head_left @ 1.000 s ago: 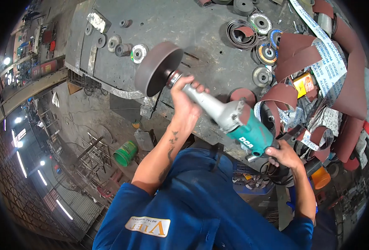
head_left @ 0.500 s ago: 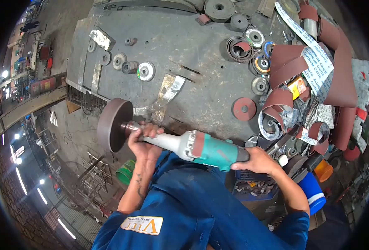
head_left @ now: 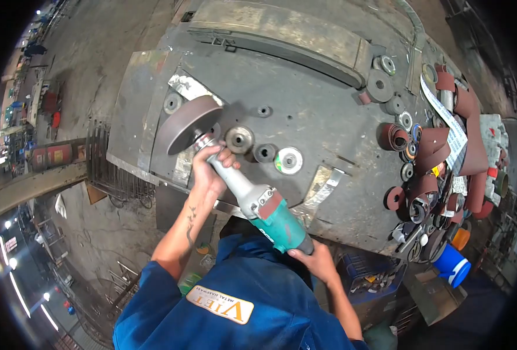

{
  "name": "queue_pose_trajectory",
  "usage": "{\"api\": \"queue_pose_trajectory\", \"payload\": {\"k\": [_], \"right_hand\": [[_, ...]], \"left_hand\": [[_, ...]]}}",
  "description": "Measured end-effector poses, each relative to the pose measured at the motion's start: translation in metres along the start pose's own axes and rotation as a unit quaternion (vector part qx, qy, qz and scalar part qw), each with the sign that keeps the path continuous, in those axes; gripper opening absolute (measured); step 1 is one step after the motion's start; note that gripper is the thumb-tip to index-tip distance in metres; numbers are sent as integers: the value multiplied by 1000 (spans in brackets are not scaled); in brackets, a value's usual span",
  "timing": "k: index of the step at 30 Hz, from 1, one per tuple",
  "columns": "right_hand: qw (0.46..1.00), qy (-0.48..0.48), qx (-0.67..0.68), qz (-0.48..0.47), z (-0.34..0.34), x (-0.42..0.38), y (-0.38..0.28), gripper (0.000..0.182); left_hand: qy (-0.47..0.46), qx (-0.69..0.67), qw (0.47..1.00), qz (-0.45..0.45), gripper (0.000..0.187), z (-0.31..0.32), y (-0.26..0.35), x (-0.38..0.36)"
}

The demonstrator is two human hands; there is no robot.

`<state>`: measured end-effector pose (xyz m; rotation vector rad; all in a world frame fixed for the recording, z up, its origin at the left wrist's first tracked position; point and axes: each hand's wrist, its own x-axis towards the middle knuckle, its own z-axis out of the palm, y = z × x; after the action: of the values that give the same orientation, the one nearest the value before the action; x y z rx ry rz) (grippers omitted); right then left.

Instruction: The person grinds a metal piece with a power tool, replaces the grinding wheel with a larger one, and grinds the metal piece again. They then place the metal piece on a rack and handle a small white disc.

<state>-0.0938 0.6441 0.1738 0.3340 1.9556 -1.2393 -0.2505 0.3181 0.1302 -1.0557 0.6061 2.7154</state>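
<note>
Left hand [head_left: 213, 166]: closed round silver neck of green-and-silver power tool [head_left: 284, 227]. Right hand [head_left: 319, 261]: wrapped on its rear end. Brown drum-shaped wheel [head_left: 182, 121]: now swung over grey metal table [head_left: 340, 140], near round abrasive discs [head_left: 296, 157].

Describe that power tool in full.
The power tool has a teal, plastic-looking body with a reddish-brown patch, a dark rear end, a silver-grey metal neck bolted at its base, and a broad brown wheel. It is held aslant, wheel end over the table. The left hand wraps the neck near the wheel; the right hand grips the rear.
</note>
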Motion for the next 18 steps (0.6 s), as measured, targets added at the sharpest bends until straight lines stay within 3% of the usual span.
{"api": "queue_pose_trajectory", "payload": {"k": [4, 11, 15, 18], "right_hand": [[994, 34, 86, 65, 76, 1, -14, 59], [978, 75, 165, 99, 126, -15, -22, 54], [973, 118, 187, 66, 169, -54, 0, 57], [974, 105, 147, 136, 211, -102, 15, 60]], "left_hand": [[2, 84, 994, -69, 20, 2, 32, 39], [-45, 113, 984, -128, 19, -11, 44, 50], [-54, 104, 981, -156, 19, -42, 43, 11], [-70, 129, 974, -172, 23, -61, 39, -47]]}}
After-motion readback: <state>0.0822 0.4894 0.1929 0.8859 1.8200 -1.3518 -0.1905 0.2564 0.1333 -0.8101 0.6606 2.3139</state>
